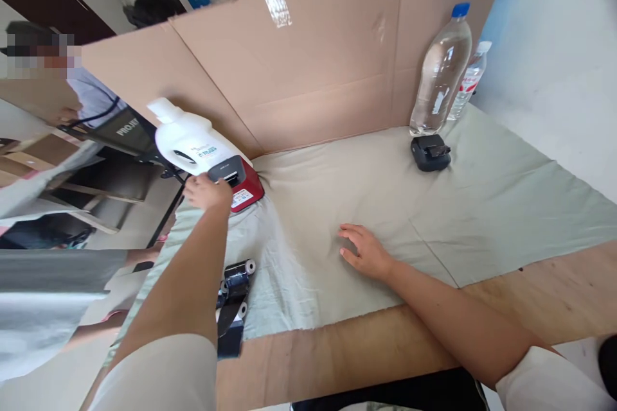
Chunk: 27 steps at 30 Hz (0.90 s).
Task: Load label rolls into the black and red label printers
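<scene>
A red-based label printer (236, 181) at the bench's left edge is touched by the left hand (207, 191), whether gripped cannot be told; the right hand (366, 252) is laid flat, fingers apart, on the cloth (482, 205); a steady two-handed lift is advised

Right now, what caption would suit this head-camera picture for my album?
Left hand reaches the red-and-white label printer; right hand rests flat on the grey cloth.

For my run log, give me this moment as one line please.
left hand: on label printer | right hand: flat on cloth, empty | nearby: ribbon rolls, water bottle
</scene>
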Available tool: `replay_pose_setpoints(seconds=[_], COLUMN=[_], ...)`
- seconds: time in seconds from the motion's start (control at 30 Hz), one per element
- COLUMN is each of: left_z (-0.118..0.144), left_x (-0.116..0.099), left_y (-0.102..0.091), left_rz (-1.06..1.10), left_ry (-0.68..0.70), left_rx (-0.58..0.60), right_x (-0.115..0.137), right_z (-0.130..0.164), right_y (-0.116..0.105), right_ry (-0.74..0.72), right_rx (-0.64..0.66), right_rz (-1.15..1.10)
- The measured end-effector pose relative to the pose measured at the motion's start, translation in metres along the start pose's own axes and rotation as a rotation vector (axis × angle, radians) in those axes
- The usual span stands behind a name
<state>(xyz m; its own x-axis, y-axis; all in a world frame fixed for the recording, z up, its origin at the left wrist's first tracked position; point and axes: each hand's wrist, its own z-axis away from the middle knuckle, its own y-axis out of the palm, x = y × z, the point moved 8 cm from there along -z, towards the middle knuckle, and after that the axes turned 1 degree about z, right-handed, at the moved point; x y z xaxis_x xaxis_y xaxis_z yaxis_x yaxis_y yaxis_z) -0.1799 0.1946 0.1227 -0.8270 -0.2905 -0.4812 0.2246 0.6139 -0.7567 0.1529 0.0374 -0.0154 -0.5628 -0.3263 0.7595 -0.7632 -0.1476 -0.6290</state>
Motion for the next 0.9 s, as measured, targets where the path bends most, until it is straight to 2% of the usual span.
replay_pose_setpoints(seconds=[0.03,0.1,0.17,0.23,0.33,0.4,0.47,0.5,0.57,0.63,0.7,0.8,0.9], left_z=[0.014,0.056,0.115,0.18,0.258,0.294,0.315,0.32,0.326,0.328,0.327,0.325,0.324], left_x=[-0.011,-0.037,-0.062,-0.082,-0.096,-0.095,-0.09,-0.088,-0.085,-0.085,-0.086,-0.087,-0.087], left_y=[0.009,0.037,0.069,0.088,0.087,0.077,0.066,0.061,0.055,0.053,0.053,0.054,0.052], left_rz=[0.001,0.111,0.273,0.367,0.241,0.099,-0.001,-0.031,-0.062,-0.069,-0.063,-0.044,-0.013], left_ry=[0.039,0.107,0.166,0.235,0.499,0.675,0.775,0.797,0.815,0.816,0.813,0.801,0.795], left_rx=[0.036,0.208,0.452,0.649,0.747,0.776,0.784,0.782,0.775,0.777,0.782,0.787,0.794], right_x=[0.002,0.005,0.009,0.016,0.033,0.04,0.032,0.021,-0.008,-0.046,-0.083,-0.129,-0.157], right_z=[-0.001,-0.003,0.002,0.017,0.05,0.063,0.053,0.037,-0.005,-0.045,-0.071,-0.081,-0.07], right_y=[0.001,0.003,0.008,0.016,0.029,0.026,0.001,-0.024,-0.087,-0.15,-0.199,-0.24,-0.248], right_ry=[-0.004,0.015,0.057,0.091,0.028,-0.07,-0.103,-0.062,0.011,0.172,0.341,0.591,0.761], right_rx=[0.014,0.043,0.071,0.111,0.224,0.315,0.327,0.242,-0.03,-0.281,-0.414,-0.441,-0.371], right_rz=[0.053,0.18,0.312,0.422,0.496,0.459,0.393,0.392,0.481,0.61,0.717,0.761,0.681])
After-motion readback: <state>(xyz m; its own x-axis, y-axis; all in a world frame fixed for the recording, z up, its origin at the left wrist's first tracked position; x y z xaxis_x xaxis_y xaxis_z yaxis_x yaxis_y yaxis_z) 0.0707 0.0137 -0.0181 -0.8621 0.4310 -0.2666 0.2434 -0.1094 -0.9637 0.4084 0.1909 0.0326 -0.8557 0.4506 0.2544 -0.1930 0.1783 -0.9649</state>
